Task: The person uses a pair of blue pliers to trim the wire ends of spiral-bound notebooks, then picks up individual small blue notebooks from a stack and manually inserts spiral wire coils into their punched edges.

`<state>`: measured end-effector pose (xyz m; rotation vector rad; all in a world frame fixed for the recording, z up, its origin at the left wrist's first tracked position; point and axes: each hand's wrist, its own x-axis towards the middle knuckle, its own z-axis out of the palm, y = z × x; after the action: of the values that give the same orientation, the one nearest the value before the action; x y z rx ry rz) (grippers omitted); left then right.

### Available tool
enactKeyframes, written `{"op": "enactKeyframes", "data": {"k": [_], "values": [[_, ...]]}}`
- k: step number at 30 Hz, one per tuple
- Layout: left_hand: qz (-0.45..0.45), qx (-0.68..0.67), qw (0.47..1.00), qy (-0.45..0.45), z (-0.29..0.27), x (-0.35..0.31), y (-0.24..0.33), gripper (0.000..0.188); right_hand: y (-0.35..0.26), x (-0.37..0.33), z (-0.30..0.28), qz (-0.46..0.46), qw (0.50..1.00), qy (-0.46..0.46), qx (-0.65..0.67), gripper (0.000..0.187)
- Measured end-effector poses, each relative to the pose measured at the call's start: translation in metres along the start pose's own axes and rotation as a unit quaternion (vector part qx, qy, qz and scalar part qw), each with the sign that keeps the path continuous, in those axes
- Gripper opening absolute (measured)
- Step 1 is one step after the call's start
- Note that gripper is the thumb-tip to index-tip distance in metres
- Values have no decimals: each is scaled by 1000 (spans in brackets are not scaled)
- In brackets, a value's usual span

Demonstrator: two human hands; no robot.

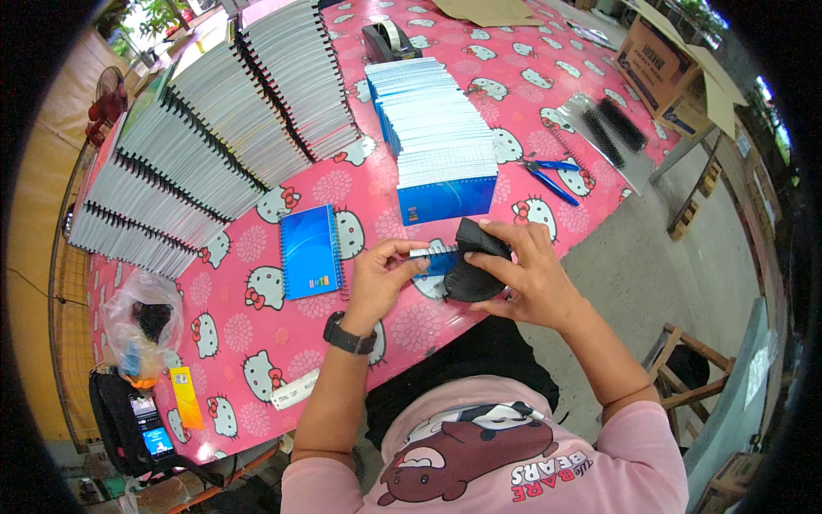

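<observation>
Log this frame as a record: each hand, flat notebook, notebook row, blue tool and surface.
Left hand: pinches the edge of a coil-bound blue booklet
Right hand: holds a black object, kind unclear, partly hiding the booklet
Flat notebook: blue, coil-bound, left of left hand
Notebook row: packed together, beyond the hands
Blue tool: handles spread, right of the row
Surface: pink patterned tablecloth

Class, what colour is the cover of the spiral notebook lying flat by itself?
Blue: the spiral notebook's cover shows best in the head view.
</observation>
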<state>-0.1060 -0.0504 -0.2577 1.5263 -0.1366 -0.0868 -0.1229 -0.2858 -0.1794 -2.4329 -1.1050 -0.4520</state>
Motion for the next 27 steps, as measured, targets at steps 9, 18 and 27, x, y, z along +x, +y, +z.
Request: {"op": "enactKeyframes", "data": {"k": [9,18,27], "values": [[-31,16,999,-34,-4,-3,13,23,42,8,-3,212,845,-75,486,38],[-12,-7,999,-29,-2,-4,14,24,53,7,2,215,828,-18,517,41],[12,-22,998,-62,5,-2,10,22,117,-52,31,301,938,115,-129,50]]}}
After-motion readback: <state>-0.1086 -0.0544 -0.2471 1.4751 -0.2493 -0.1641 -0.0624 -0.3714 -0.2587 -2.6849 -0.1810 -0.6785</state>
